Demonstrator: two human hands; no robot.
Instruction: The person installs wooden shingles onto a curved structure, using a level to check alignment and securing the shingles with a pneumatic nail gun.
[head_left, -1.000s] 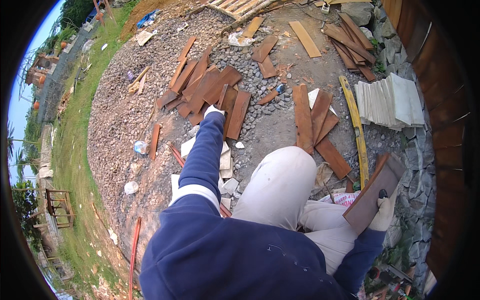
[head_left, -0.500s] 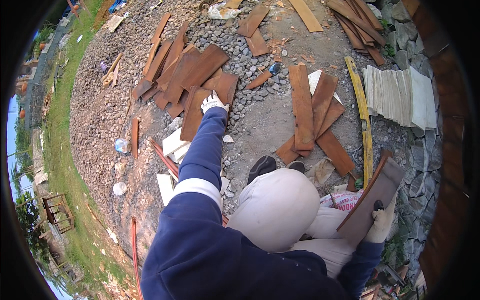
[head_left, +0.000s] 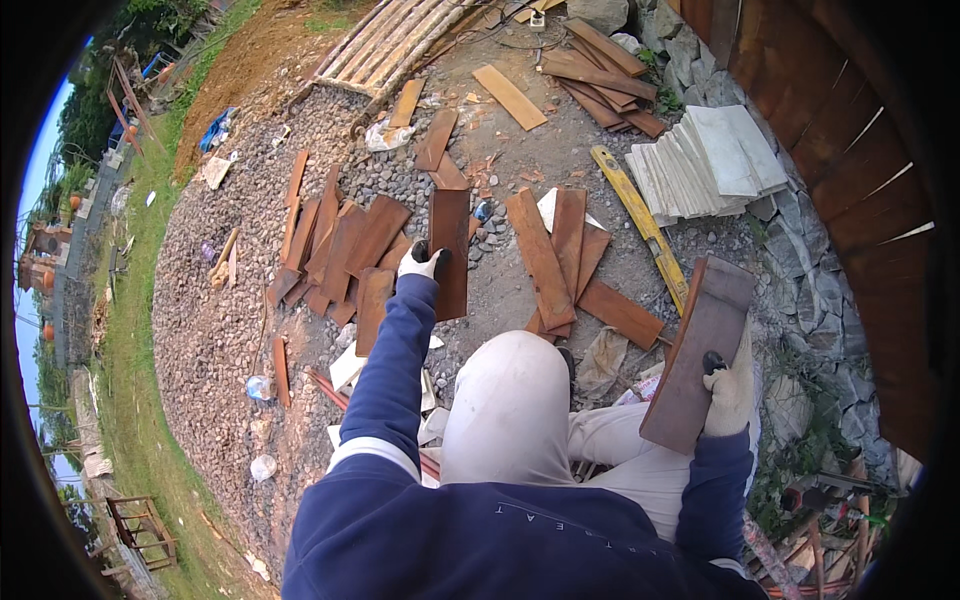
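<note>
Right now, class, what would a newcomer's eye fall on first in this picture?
Probably the gloved hands: the left hand grips a brown board near the centre, the right hand a darker board toward the lower right. Next, perhaps, the bright yellow level on the ground right of centre and the stack of pale slabs at the upper right.

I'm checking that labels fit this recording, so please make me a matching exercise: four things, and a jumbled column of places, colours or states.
Things:
1. Level
2. White tiles
3. Left hand
4. Right hand

Descriptions:
A. At the picture's right, gripping a dark brown board
B. Long and yellow
C. Near the picture's middle, gripping a reddish-brown board
D. Stacked beside grey stones

Right pairs: 1-B, 2-D, 3-C, 4-A.
</note>
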